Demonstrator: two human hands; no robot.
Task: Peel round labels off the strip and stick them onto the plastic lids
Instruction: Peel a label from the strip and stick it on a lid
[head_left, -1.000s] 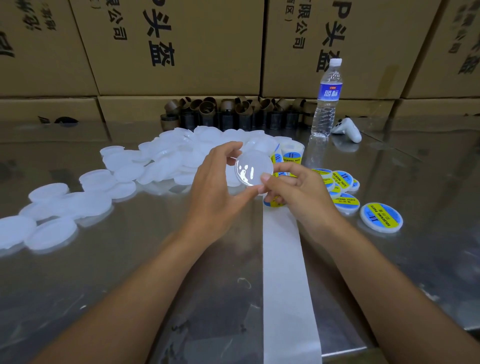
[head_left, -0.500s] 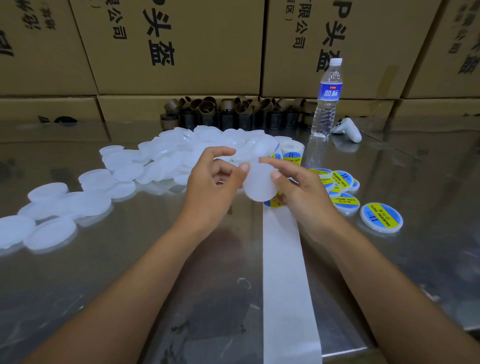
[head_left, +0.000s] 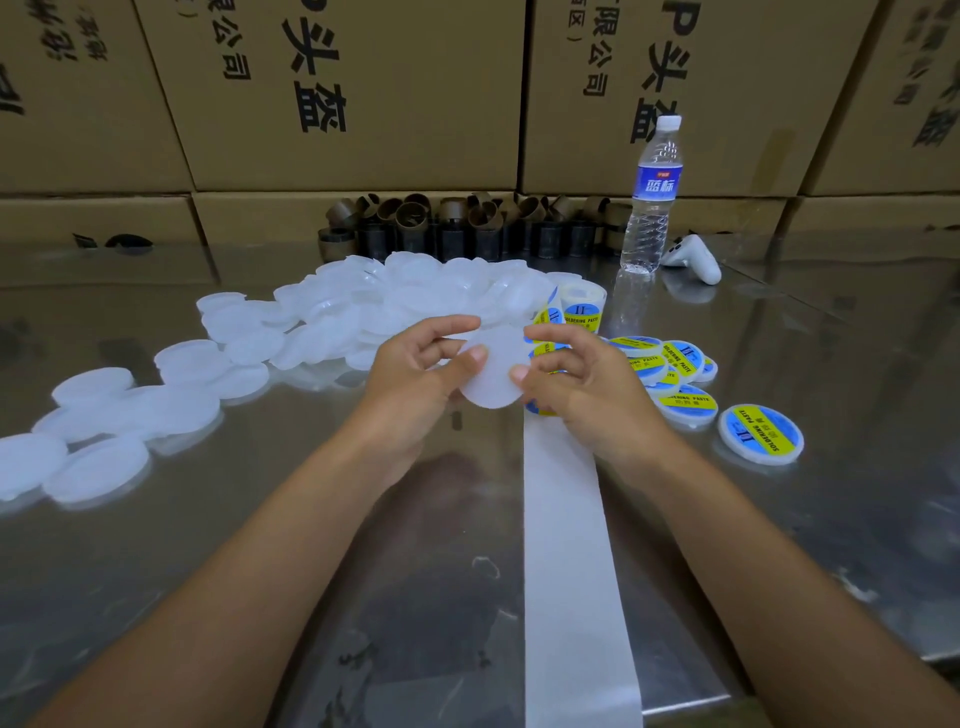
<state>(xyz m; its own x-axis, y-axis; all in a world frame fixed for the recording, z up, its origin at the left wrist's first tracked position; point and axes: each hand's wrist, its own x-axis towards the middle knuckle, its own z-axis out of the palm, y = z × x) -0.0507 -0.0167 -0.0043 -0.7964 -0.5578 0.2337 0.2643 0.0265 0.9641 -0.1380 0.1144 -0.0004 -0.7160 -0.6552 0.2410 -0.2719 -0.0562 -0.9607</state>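
Just above the white paper backing strip (head_left: 566, 545), the left hand (head_left: 415, 379) and right hand (head_left: 582, 387) both pinch one frosted white round plastic lid (head_left: 493, 371) by its rim. It looks light, thin and slick, so the edge is the safest hold. Beyond, blue-and-yellow round labels (head_left: 761, 434) on finished lids (head_left: 685, 408) and the roll (head_left: 582, 312) read "SOLDERING PASTE"; brown cardboard cartons (head_left: 415, 104) behind show "头盔".

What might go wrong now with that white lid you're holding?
The plain lid is only pinched at its edges by the left hand and right hand, so it might slip onto the table. The right forearm lies beside the long backing strip; a nudge could drag the label roll askew. The water bottle stands close to that roll and might tip if bumped.
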